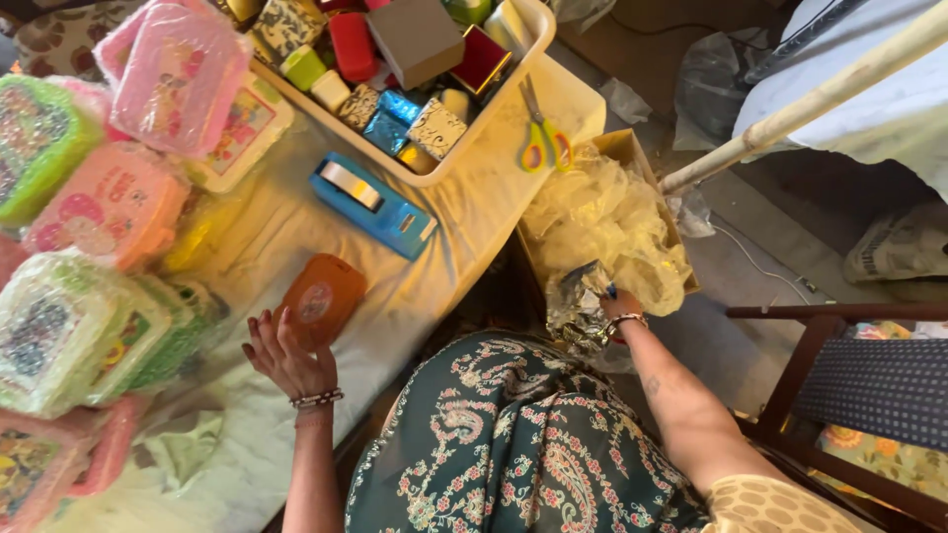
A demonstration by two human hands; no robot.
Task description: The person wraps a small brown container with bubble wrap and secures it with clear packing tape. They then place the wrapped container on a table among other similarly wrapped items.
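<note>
My left hand (286,355) rests palm up on the white cloth of the table (464,212), fingers apart, touching the edge of an orange oval box (321,296). It holds nothing. My right hand (614,304) reaches down to the right, off the table, and grips a crumpled silvery plastic wrapper (578,306). The wrapper hangs at the edge of a cardboard box (627,146) full of clear crumpled plastic (607,222). Both wrists wear bead bracelets.
A blue tape dispenser (375,205) lies mid-table. Behind it a white tray (538,30) holds several small gift boxes. Yellow-green scissors (541,138) lie beside the tray. Pink and green lunch boxes (118,202) pile up at left. A wooden chair (849,380) stands at right.
</note>
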